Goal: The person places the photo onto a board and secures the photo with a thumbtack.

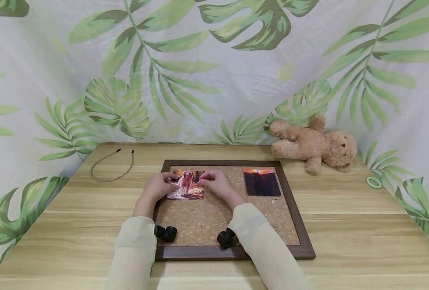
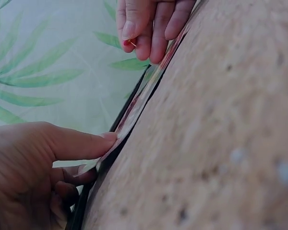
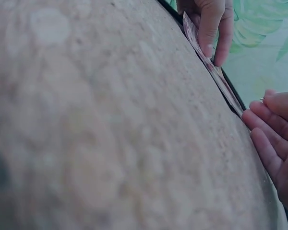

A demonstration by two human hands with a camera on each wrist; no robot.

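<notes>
Red pin, speckled tan cork board

Left arm: stretched forward, sleeved down to the wrist, and leaning just slightly inward!
Right arm: sleeved too, slanting in sharply from the lower right.
Left hand: a pinch here, thumb on top, fingertips curled beneath!
Right hand: thumb meets forefinger, other fingers loosely extended.
Both hands: near each other, yet apart, thumbs inward!
</notes>
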